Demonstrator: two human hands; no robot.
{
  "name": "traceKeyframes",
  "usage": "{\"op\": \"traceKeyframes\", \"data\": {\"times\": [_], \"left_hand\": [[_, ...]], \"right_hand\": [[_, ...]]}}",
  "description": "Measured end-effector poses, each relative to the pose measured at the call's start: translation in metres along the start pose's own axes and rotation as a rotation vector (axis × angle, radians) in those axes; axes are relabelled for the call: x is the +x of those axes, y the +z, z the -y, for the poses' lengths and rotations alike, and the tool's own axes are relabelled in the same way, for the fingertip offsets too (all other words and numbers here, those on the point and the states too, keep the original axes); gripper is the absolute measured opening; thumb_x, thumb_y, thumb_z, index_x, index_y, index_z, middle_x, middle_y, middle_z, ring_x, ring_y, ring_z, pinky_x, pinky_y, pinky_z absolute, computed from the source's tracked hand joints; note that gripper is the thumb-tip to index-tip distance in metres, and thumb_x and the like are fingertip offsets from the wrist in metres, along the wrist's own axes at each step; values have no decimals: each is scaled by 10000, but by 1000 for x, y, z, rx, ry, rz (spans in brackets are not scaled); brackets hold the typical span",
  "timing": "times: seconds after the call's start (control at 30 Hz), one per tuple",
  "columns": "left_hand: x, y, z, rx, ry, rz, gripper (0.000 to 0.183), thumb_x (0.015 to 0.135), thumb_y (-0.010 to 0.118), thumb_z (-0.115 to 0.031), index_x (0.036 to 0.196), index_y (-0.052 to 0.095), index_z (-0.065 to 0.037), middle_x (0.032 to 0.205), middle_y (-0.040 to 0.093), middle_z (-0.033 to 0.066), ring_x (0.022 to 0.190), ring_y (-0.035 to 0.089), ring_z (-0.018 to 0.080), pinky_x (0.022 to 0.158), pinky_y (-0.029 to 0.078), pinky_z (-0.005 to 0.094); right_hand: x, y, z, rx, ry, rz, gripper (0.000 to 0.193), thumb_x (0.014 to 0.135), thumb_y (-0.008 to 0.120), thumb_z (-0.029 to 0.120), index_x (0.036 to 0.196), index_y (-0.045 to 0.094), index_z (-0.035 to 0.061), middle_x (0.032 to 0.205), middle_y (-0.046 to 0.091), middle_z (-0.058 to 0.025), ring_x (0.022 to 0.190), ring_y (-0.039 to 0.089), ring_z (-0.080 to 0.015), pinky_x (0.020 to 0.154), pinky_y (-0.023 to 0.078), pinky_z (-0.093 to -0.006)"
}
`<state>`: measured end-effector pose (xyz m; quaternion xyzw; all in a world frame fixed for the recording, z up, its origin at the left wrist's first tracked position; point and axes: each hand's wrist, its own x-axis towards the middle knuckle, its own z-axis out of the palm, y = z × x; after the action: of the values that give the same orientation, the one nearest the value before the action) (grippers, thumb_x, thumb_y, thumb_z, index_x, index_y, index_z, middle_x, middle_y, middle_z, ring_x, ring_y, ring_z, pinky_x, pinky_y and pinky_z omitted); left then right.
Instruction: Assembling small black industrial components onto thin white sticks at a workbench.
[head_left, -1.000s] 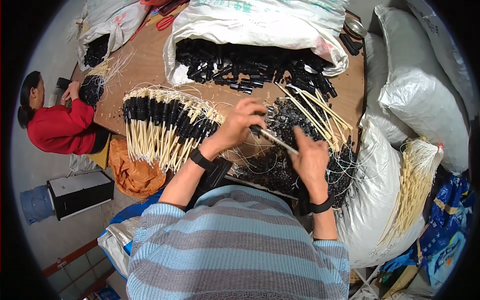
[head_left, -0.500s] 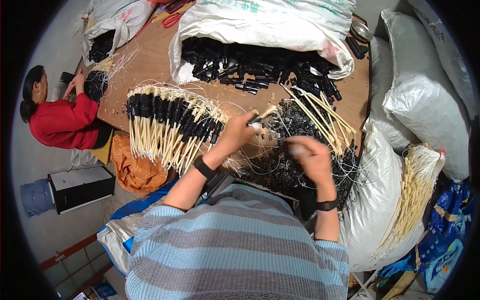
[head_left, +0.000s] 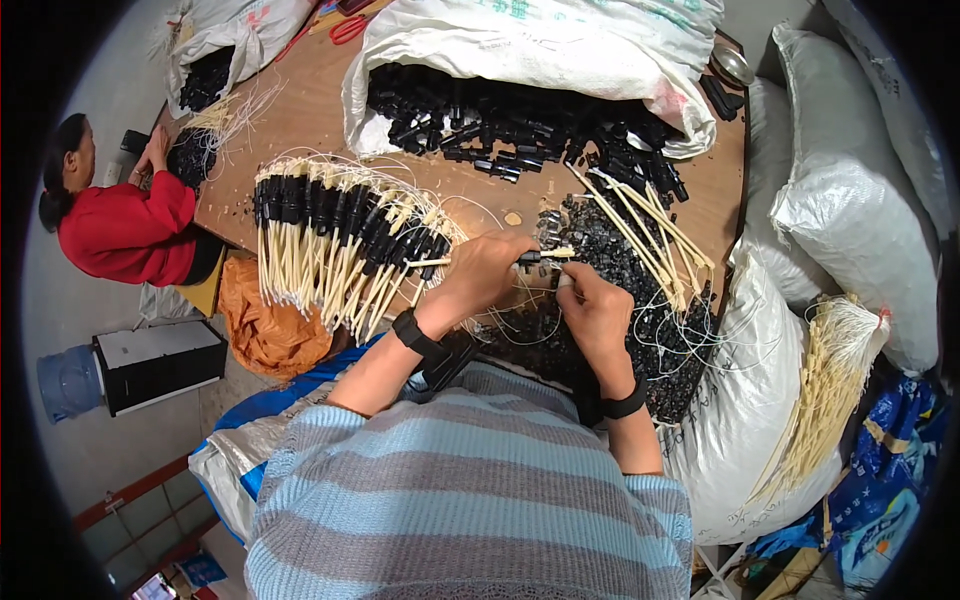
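Note:
My left hand is closed around a cream-coloured tube with a black plastic sleeve, held roughly level above the table. The tube's pale tip sticks out past the sleeve on the right. Thumb and fingers pressed together, my right hand is just below that tip; what it pinches is too small to make out. Under both hands spreads a heap of small dark clear-looking pieces. Left of my left hand lies a fanned row of similar tubes with black sleeves and thin white cords.
A white woven sack spills black plastic sleeves at the back. Loose cream tubes lie to the right. Full white sacks stand beyond the table's right edge. A person in red works at the far left.
My right hand has come left and up to the tube's tip. The tube has turned from slanting to nearly level in my left hand.

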<state>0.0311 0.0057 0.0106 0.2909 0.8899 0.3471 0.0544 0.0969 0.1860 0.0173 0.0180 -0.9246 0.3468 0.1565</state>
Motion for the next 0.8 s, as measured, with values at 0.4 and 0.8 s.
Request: {"op": "traceKeyframes", "data": {"times": [0.4, 0.8], "left_hand": [[4, 3, -8, -13, 122, 20, 370, 690, 580, 54, 1027, 629, -91, 902, 657, 115, 889, 629, 317, 743, 503, 409], [8, -4, -6, -394, 306, -196, 213, 635, 637, 84, 792, 666, -56, 828, 658, 44, 745, 599, 203, 672, 484, 308]], "right_hand": [[-2, 5, 2, 147, 131, 128, 146, 835, 633, 80, 981, 642, 75, 667, 621, -132, 562, 625, -263, 519, 475, -336], [-6, 5, 6, 229, 3, 130, 177, 902, 591, 126, 1064, 632, 68, 797, 650, -174, 663, 653, -333, 585, 504, -366]]}}
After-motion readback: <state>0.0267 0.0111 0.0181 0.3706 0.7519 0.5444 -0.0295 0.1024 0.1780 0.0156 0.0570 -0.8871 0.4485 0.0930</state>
